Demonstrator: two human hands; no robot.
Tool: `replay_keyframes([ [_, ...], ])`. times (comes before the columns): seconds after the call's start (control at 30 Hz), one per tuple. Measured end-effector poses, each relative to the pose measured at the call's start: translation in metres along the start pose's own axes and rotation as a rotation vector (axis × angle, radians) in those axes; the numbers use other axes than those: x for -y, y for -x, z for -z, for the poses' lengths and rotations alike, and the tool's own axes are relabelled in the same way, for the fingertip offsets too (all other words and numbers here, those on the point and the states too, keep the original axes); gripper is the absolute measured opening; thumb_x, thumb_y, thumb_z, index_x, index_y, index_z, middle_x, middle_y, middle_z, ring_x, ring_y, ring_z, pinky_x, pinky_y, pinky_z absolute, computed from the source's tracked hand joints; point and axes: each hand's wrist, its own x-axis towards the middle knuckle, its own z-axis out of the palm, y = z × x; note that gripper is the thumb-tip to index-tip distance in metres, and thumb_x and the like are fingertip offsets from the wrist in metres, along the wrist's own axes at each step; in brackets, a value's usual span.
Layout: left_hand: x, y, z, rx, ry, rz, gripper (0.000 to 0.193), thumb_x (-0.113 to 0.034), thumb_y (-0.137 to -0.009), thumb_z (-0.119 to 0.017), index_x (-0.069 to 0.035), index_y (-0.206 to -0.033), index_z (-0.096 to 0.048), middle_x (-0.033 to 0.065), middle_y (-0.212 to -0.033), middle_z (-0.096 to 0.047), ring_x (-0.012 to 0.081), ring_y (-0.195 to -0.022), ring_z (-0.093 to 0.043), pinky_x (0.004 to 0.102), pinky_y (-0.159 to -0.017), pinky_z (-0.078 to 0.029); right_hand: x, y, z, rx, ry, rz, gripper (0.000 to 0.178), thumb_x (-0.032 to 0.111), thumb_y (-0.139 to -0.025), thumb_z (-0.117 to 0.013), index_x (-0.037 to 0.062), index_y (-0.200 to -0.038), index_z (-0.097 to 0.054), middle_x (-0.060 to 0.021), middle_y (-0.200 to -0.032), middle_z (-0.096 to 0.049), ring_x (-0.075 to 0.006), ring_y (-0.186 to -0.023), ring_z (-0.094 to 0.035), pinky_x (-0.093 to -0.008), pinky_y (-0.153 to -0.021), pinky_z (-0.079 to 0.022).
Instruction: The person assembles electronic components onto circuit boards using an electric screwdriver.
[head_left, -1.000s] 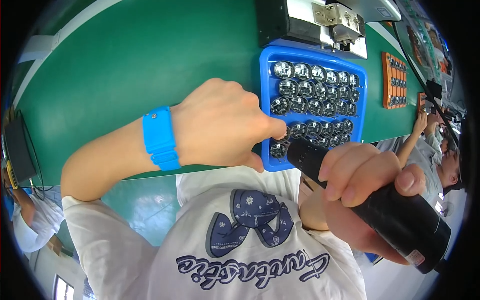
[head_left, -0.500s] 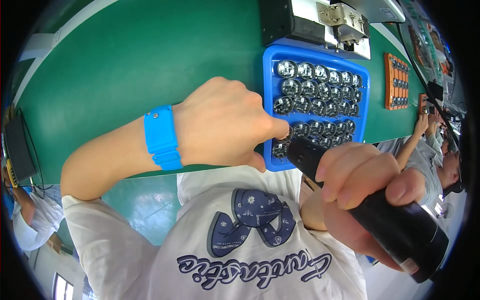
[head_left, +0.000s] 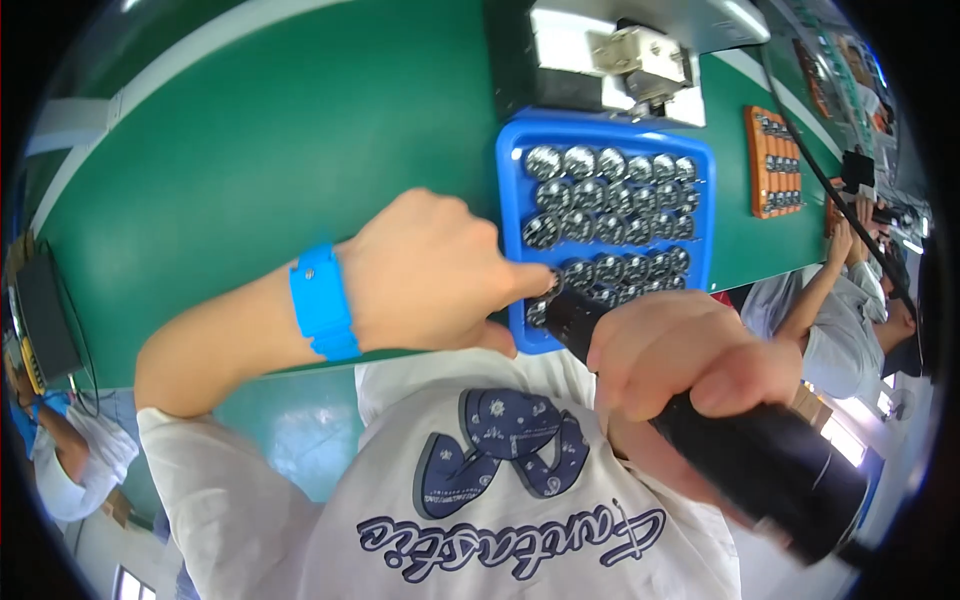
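Observation:
A shallow blue tray holds rows of small round electronic parts with black rims and shiny faces. At its near left corner, my left hand steadies one round part with the index fingertip. The other fingers are curled, and the thumb is by the tray's rim. My right hand is wrapped round a thick black electric screwdriver, which slants across the tray's near edge. Its nose is beside my left fingertip, over the parts; the exact contact is hidden. A blue wrist strap circles my left wrist.
Behind the tray stands a black-and-white machine with a metal block. To the right, an orange rack holds similar parts on the green table. A black cable hangs nearby. Other people sit at both sides.
The tray, machine and rack appear shifted left and slightly down in the view. Both hands moved with them; the left fingertip stays on a part and the right hand still grips the screwdriver.

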Motion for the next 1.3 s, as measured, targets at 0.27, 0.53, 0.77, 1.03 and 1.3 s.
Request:
replay_keyframes([
  [0.27,0.005,0.001,-0.007,-0.001,-0.017,-0.053,0.054,-0.055,-0.079,-0.079,-0.024,-0.122,-0.071,0.0078,-0.062,-0.066,0.0314,-0.061,-0.070,0.0431,-0.056,-0.053,0.032,-0.051,0.134,0.049,0.144,0.077,0.039,0.035,-0.091,-0.062,0.0045,-0.114,-0.052,-0.0138,-0.083,-0.061,-0.0257,-0.063,-0.060,-0.0390,-0.055,-0.049],
  [0.53,0.006,-0.002,-0.007,-0.022,-0.024,-0.084,0.054,-0.057,-0.079,-0.078,-0.024,-0.122,-0.071,0.0077,-0.061,-0.065,0.0309,-0.059,-0.069,0.0434,-0.055,-0.053,0.018,-0.092,0.153,0.087,0.227,0.060,0.061,0.057,-0.089,-0.058,0.0060,-0.121,-0.051,-0.0088,-0.084,-0.058,-0.0214,-0.064,-0.058,-0.0363,-0.059,-0.047],
  [0.77,0.007,-0.003,-0.007,-0.040,-0.020,-0.075,0.053,-0.055,-0.079,-0.079,-0.023,-0.122,-0.071,0.0091,-0.064,-0.067,0.0319,-0.061,-0.070,0.0436,-0.057,-0.054,0.052,-0.048,0.085,0.144,0.274,-0.003,0.080,0.077,-0.088,-0.054,0.0072,-0.127,-0.050,-0.0044,-0.084,-0.056,-0.0175,-0.065,-0.056,-0.0340,-0.063,-0.046],
  [1.03,0.004,-0.002,-0.006,0.017,-0.069,-0.047,0.053,-0.053,-0.080,-0.080,-0.023,-0.122,-0.069,0.0090,-0.062,-0.065,0.0316,-0.059,-0.068,0.0436,-0.055,-0.052,0.026,-0.001,0.054,0.029,0.137,0.149,0.093,0.082,-0.092,-0.048,0.0030,-0.141,-0.046,-0.0075,-0.086,-0.057,-0.0189,-0.066,-0.056,-0.0375,-0.060,-0.046],
  [1.3,0.005,-0.002,-0.009,-0.019,-0.061,-0.058,0.054,-0.053,-0.079,-0.081,-0.024,-0.123,-0.069,0.0075,-0.059,-0.062,0.0313,-0.056,-0.067,0.0430,-0.053,-0.051,0.010,0.004,0.054,0.032,0.056,0.094,0.099,0.085,-0.091,-0.046,0.0035,-0.147,-0.043,-0.0097,-0.087,-0.056,-0.0223,-0.066,-0.057,-0.0394,-0.062,-0.047],
])
